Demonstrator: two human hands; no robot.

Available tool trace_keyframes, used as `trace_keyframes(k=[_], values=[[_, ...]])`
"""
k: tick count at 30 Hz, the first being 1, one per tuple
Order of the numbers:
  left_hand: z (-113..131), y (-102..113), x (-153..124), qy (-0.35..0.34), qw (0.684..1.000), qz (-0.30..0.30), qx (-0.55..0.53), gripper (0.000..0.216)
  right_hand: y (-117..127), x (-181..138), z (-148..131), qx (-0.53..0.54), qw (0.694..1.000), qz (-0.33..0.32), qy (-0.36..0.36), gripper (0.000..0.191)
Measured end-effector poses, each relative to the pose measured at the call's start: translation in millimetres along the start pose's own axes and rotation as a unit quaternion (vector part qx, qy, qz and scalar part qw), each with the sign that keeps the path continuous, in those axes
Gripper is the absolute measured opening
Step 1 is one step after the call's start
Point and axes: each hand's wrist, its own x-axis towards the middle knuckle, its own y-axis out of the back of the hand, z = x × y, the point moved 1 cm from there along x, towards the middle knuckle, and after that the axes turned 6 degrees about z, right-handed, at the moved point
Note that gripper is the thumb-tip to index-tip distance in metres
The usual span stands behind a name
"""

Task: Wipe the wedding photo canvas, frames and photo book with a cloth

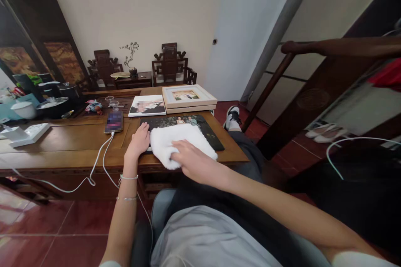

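Note:
A dark photo panel [216,139] lies flat on the wooden table, with small figures printed near its top edge. Over its lower middle is a white fluffy cloth [175,135], covering much of the picture. The fingers of my right hand [189,156] are bunched into the near side of this cloth, pressing it on the panel. My left hand [140,138] rests at the panel's left edge, its fingers stretched out flat. Just beyond the panel are a white-edged photo print [147,110] and a pale wooden picture frame [189,106], apparently stacked on another.
On the table [78,156] a phone [113,122] trails a white cable [102,150]. Farther left are a power strip [31,134], a lidded pan [53,106] and clear cups [114,105]. A wooden chair rail [338,48] stands at the right.

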Motion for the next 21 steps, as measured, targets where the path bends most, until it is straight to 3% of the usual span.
trace_keyframes(k=[5,11,17,21], values=[[3,3,-1,0.012,1.0,-0.01,0.011,0.049,9,-21,3,0.043,0.999,-0.002,0.005,0.043],[1,1,1,0.009,1.0,0.009,-0.004,0.046,2,32,47,-0.04,0.996,-0.014,-0.077,0.039],[6,13,2,-0.017,0.986,0.124,-0.113,0.043,-15,90,57,-0.064,0.995,-0.011,-0.073,0.042],[12,23,0,0.019,0.961,0.196,-0.194,0.049,-17,85,34,-0.04,0.999,-0.003,0.002,0.037]])
